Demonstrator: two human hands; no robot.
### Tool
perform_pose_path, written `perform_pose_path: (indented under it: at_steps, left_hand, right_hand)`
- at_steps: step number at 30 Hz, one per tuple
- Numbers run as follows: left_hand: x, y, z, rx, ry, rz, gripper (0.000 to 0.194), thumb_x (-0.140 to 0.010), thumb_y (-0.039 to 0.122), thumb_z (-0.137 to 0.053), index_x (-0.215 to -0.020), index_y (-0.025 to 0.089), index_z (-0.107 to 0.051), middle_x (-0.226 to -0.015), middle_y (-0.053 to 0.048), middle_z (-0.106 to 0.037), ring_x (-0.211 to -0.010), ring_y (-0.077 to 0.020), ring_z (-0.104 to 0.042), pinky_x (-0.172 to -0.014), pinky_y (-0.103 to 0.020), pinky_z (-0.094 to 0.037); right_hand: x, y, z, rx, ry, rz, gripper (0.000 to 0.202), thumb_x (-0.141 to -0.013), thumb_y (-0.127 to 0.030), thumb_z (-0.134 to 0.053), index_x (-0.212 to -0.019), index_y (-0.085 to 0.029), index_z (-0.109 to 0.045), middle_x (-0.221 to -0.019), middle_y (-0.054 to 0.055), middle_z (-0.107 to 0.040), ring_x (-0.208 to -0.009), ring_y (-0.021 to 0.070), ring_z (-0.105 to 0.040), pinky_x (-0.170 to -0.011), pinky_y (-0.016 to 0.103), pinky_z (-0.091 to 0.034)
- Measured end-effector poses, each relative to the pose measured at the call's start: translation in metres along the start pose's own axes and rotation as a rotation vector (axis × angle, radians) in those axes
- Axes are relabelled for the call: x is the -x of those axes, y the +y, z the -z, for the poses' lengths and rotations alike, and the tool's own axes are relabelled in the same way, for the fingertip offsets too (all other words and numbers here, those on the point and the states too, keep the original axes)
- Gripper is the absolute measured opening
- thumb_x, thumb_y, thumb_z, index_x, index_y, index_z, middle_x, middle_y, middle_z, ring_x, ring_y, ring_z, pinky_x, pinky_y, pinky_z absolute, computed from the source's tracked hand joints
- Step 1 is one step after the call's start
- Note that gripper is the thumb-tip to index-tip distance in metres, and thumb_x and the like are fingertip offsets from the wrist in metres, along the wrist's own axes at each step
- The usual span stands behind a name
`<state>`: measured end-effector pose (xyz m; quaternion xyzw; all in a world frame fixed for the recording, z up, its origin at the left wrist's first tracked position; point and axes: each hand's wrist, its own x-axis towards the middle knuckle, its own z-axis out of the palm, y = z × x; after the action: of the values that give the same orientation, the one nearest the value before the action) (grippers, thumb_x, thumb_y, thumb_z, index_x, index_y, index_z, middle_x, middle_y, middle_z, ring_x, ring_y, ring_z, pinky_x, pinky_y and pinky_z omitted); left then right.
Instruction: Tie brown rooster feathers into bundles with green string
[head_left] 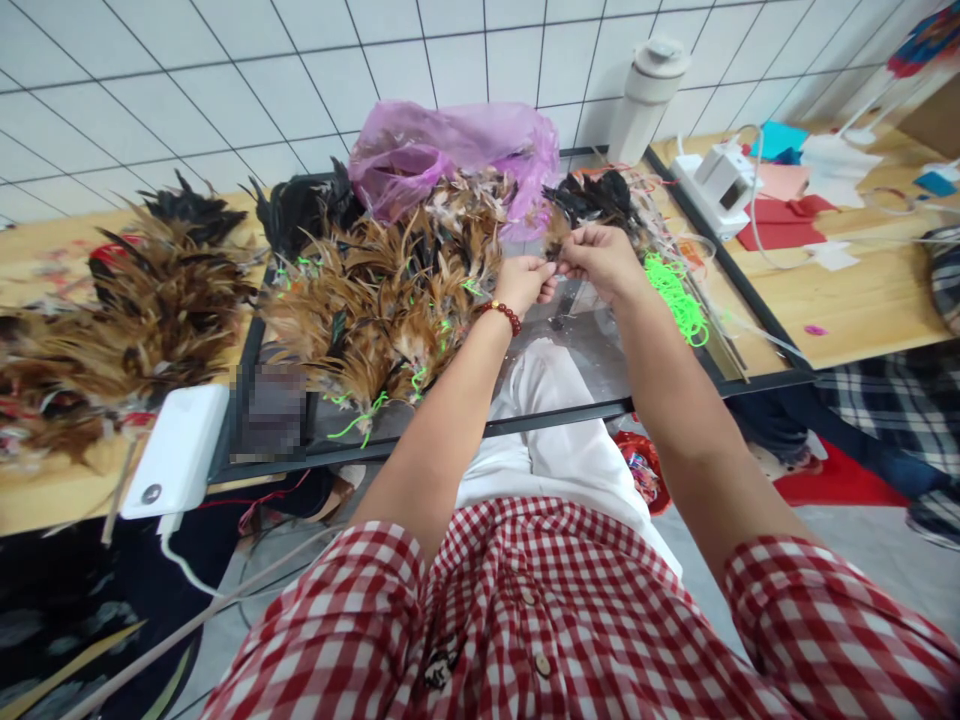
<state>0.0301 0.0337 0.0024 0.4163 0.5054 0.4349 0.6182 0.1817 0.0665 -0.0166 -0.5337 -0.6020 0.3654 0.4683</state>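
Observation:
My left hand (527, 283), with a red bead bracelet on its wrist, is closed in a pinch beside my right hand (598, 258). The fingers of both meet over the dark-framed glass surface (577, 340). A small brown feather tuft (556, 228) rises from my right hand's fingertips. What my left fingertips pinch is too small to make out. Left of my hands lies a big pile of brown feathers (375, 290) with bright green ties. Black feathers (600, 197) lie just behind my right hand, and green cord (675, 300) lies to its right.
A pink plastic bag (450, 150) and a white bottle (646, 100) stand by the tiled wall. More brown feathers (150, 320) and a white power bank (176, 450) are at left. White chargers (724, 185) and red cloth (784, 222) lie at right.

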Motion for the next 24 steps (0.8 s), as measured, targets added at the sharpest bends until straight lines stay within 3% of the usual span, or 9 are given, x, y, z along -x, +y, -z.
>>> perform_pose_path:
  at_steps: [4,7,10,13,19,21,24]
  left_hand:
    - [-0.006,0.001,0.006,0.177,0.16,-0.006,0.025,-0.093,0.02,-0.073,-0.07,0.016,-0.062,-0.059,0.004,-0.06,-0.048,-0.0029,-0.052,-0.057,-0.015,-0.046]
    - [-0.01,0.0,0.011,0.279,0.215,-0.006,0.017,-0.09,0.028,-0.077,-0.081,0.018,-0.067,-0.073,0.002,-0.069,-0.06,-0.004,-0.062,-0.063,-0.014,-0.051]
    - [-0.013,-0.002,0.013,0.292,0.205,-0.002,0.016,-0.091,0.033,-0.077,-0.088,0.02,-0.069,-0.082,0.0,-0.074,-0.074,-0.0077,-0.07,-0.067,-0.015,-0.054]
    - [-0.013,-0.002,0.012,0.307,0.182,-0.01,0.013,-0.093,0.029,-0.073,-0.088,0.019,-0.069,-0.079,0.0,-0.072,-0.073,-0.0083,-0.069,-0.068,-0.017,-0.054]
    - [-0.008,-0.001,0.009,0.383,0.117,0.011,0.022,-0.096,0.018,-0.067,-0.075,0.014,-0.063,-0.071,0.001,-0.061,-0.069,-0.0068,-0.064,-0.078,-0.024,-0.053]
    - [-0.008,-0.001,0.009,0.387,0.111,0.015,0.022,-0.095,0.018,-0.068,-0.074,0.015,-0.062,-0.07,0.001,-0.06,-0.07,-0.0073,-0.065,-0.079,-0.024,-0.053]
    - [-0.009,-0.002,0.008,0.35,0.121,0.017,0.022,-0.091,0.018,-0.073,-0.073,0.016,-0.061,-0.067,0.002,-0.06,-0.072,-0.0089,-0.066,-0.078,-0.023,-0.054]
  right_hand:
    - [-0.004,0.008,0.003,0.302,0.153,0.121,0.013,-0.081,-0.024,-0.065,-0.089,-0.019,-0.073,-0.084,0.008,-0.074,-0.079,0.023,-0.07,-0.078,0.042,-0.059]
    - [0.001,0.005,-0.001,0.462,0.069,0.203,0.017,-0.079,-0.023,-0.066,-0.09,-0.016,-0.077,-0.089,0.009,-0.076,-0.083,0.0239,-0.069,-0.084,0.042,-0.057]
    - [0.009,-0.004,-0.008,0.484,0.003,0.318,0.028,-0.084,-0.034,-0.069,-0.105,-0.018,-0.078,-0.098,0.009,-0.076,-0.088,0.0233,-0.069,-0.085,0.04,-0.057]
    - [0.017,-0.013,-0.013,0.564,-0.021,0.411,0.035,-0.09,-0.048,-0.067,-0.115,-0.025,-0.076,-0.106,0.009,-0.075,-0.097,0.0249,-0.067,-0.091,0.042,-0.056]
    - [0.021,-0.017,-0.018,0.571,-0.007,0.408,0.049,-0.093,-0.059,-0.063,-0.132,-0.03,-0.07,-0.119,0.011,-0.074,-0.102,0.0293,-0.068,-0.096,0.049,-0.055]
    - [0.019,-0.015,-0.02,0.537,-0.003,0.39,0.051,-0.091,-0.061,-0.065,-0.131,-0.029,-0.07,-0.116,0.011,-0.075,-0.1,0.0287,-0.068,-0.094,0.048,-0.055]
    - [0.016,-0.012,-0.023,0.478,0.012,0.381,0.043,-0.095,-0.06,-0.06,-0.116,-0.025,-0.075,-0.105,0.009,-0.075,-0.099,0.0264,-0.068,-0.092,0.043,-0.055]
